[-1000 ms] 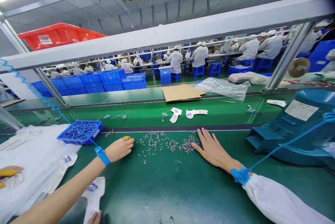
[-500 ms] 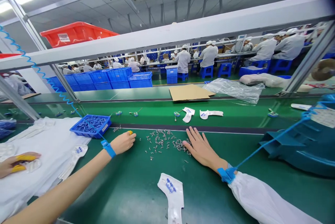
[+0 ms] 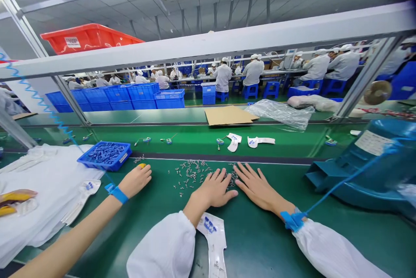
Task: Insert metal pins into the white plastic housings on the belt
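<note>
My left hand [image 3: 211,189], in a white sleeve, lies palm down on the green table with its fingers spread. It touches the right part of a scatter of small metal screws [image 3: 190,173]. My right hand [image 3: 260,189], wearing a blue wrist strap [image 3: 293,221], rests flat beside it, fingers apart, at the right edge of the screws. The two thumbs point toward each other, not touching. Partly under my left wrist and sleeve is a white curved plastic piece [image 3: 218,239] with blue print. Whatever lies under my palms is hidden.
From the left, a co-worker's hand [image 3: 134,181] with a yellow fingertip reaches near a blue tray [image 3: 121,163] of small blue parts. Another yellow-tipped hand [image 3: 17,198] is over white sheets. A teal blower [image 3: 364,169] stands right. Two white pieces [image 3: 261,141] lie on the green strip behind.
My left hand has come into view and onto the screws beside my right hand. My right hand stays flat near the screws. The view has shifted slightly; the co-worker's nearer hand has moved left.
</note>
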Tool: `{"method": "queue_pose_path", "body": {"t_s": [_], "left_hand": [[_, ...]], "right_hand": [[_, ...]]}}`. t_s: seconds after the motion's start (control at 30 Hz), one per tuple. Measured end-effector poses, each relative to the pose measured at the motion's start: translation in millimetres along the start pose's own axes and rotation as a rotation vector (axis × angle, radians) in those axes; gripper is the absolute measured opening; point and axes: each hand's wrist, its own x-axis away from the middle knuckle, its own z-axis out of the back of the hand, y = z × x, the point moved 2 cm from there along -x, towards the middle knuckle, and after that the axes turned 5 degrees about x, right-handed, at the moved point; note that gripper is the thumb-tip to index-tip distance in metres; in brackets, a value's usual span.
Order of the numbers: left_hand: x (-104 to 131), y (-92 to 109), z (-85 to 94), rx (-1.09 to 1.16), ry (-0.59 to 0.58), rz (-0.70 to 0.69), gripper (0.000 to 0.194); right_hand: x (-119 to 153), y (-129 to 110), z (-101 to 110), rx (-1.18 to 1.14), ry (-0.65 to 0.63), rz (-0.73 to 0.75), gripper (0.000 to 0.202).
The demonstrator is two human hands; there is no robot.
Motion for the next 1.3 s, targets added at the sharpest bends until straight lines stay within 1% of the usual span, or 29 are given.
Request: {"method": "queue_pose_path", "body": {"t_s": [0.03,0.1,0.2,0.3,0.37,0.43,0.5,0.6,0.67,0.8,0.87,0.9,0.97,1.03,1.07,1.13,1.2,1.27,1.3], "left_hand": [[-9.4,-10.7,-1.1,-0.007,-0.021,0.003,0.068],[-16.8,-29.9,-2.8,-0.030,-0.037,0.022,0.069],[-9.8,-46.9,-4.4,-0.075,0.003,0.077,0.068],[-4.7,-53.4,-4.8,-0.110,0.072,0.119,0.073],[-8.7,-55.7,-5.8,-0.124,0.109,0.117,0.074],[-15.6,-58.6,-7.8,-0.136,0.134,0.121,0.072],[-21.2,-62.5,-9.9,-0.149,0.153,0.152,0.072],[-22.2,-67.2,-10.2,-0.163,0.168,0.196,0.072],[-19.3,-68.3,-8.2,-0.165,0.168,0.198,0.072],[-12.2,-66.0,-5.1,-0.155,0.155,0.177,0.072],[-9.8,-63.7,-7.0,-0.145,0.139,0.174,0.074],[-9.0,-62.4,-8.7,-0.139,0.130,0.173,0.075],[-8.5,-59.4,-12.5,-0.130,0.119,0.168,0.076],[-9.4,-56.4,-14.5,-0.121,0.115,0.157,0.076],[-10.0,-55.0,-13.8,-0.115,0.117,0.153,0.076],[-10.2,-52.6,-7.3,-0.103,0.131,0.146,0.076],[-5.1,-50.1,5.8,-0.090,0.160,0.146,0.074],[10.1,-46.0,21.3,-0.082,0.196,0.157,0.070],[22.3,-43.1,27.8,-0.073,0.219,0.168,0.068]], "right_hand": [[0.9,-0.8,1.1,0.000,-0.014,0.016,0.066],[1.9,-1.8,2.9,0.000,-0.008,0.014,0.067],[1.2,-2.1,4.1,-0.008,0.040,-0.046,0.069],[-3.2,-3.8,3.4,0.005,0.058,-0.114,0.071],[-7.4,-7.4,2.5,0.007,0.033,-0.124,0.072],[-11.1,-12.8,2.4,-0.006,-0.002,-0.103,0.073],[-12.7,-17.9,4.0,-0.034,-0.019,-0.050,0.073],[-11.2,-17.7,7.9,-0.100,-0.018,0.014,0.072],[-8.8,-9.6,9.6,-0.130,-0.010,0.000,0.072],[-4.9,13.0,9.3,-0.116,-0.035,-0.091,0.073],[-3.7,17.4,10.2,-0.107,-0.006,-0.107,0.074],[-3.3,16.3,11.0,-0.111,0.018,-0.084,0.074],[-2.3,8.7,12.3,-0.131,0.036,0.013,0.073],[-1.0,-0.4,12.2,-0.138,-0.006,0.098,0.069],[-0.3,-3.1,11.9,-0.136,-0.025,0.107,0.068],[0.9,-2.4,11.0,-0.128,-0.017,0.075,0.067],[0.7,5.6,9.9,-0.124,0.061,0.038,0.064],[-2.5,17.8,7.9,-0.113,0.168,0.025,0.060],[-5.4,24.0,6.6,-0.101,0.217,0.033,0.057]]}}
